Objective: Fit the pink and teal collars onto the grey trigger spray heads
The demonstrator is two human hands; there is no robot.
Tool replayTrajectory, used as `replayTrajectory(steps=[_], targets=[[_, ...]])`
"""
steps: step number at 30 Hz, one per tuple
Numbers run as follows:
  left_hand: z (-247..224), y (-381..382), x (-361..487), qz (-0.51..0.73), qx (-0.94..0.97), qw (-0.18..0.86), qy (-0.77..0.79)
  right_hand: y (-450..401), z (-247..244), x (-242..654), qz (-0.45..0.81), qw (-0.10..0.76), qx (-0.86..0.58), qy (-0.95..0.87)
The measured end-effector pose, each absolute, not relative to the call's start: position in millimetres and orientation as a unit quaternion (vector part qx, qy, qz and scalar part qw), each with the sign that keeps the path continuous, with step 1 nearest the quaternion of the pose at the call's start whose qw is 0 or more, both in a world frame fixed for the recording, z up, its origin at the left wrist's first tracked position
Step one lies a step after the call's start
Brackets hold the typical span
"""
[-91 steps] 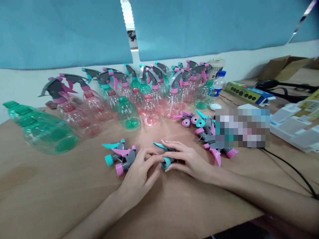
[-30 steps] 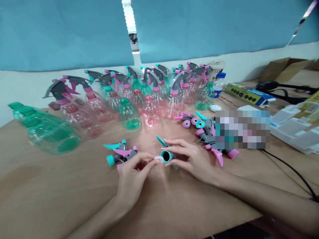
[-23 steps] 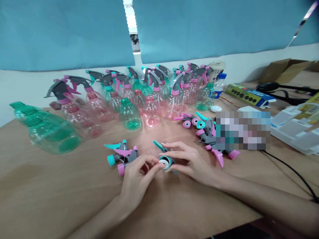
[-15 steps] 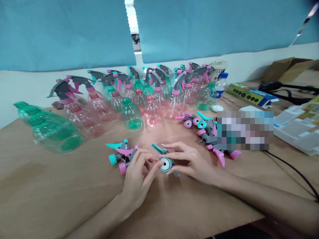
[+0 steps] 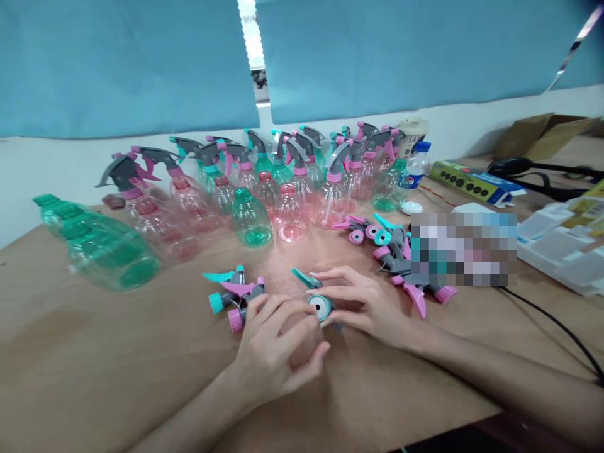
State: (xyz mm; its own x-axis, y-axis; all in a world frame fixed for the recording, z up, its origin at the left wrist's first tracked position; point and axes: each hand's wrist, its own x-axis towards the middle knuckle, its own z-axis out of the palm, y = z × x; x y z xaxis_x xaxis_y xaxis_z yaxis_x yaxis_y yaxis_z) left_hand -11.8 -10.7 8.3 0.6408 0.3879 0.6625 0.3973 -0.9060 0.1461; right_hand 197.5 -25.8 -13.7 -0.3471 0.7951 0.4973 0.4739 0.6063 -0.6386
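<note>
A trigger spray head [image 5: 319,307] with a teal collar and teal lever lies in my right hand [image 5: 372,308], its round white underside with a dark centre hole turned towards me. The thumb and fingers of that hand close around it. My left hand [image 5: 280,346] is at the collar's left side, fingers curved and thumb held apart; a fingertip seems to touch the collar's edge. Left of it rest a teal-collared spray head [image 5: 216,303] and a pink-collared spray head [image 5: 235,321], partly hidden by my left hand.
Pink and green spray bottles, several with heads on, stand along the wall, such as an open green bottle [image 5: 252,220]. Green bottles [image 5: 113,251] lean at left. A pile of spray heads [image 5: 391,258], a blurred patch, a white organiser [image 5: 561,245] and a black cable [image 5: 557,318] are at right.
My left thumb has come off the white underside of the spray head and moved down and right, away from the fingers. My right hand keeps its hold. The view has shifted slightly.
</note>
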Motion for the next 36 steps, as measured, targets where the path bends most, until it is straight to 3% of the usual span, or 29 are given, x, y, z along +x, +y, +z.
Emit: replayTrajectory(steps=[20, 36], targets=[[8.3, -17.0, -2.4, -0.334, -0.907, -0.048, -0.252, -25.1, -18.4, 197.2, 0.200, 0.384, -0.389, -0.813], [9.0, -10.7, -9.3, -0.351, -0.908, -0.010, -0.230, -31.0, -10.9, 196.2, 0.216, 0.398, -0.392, -0.801]])
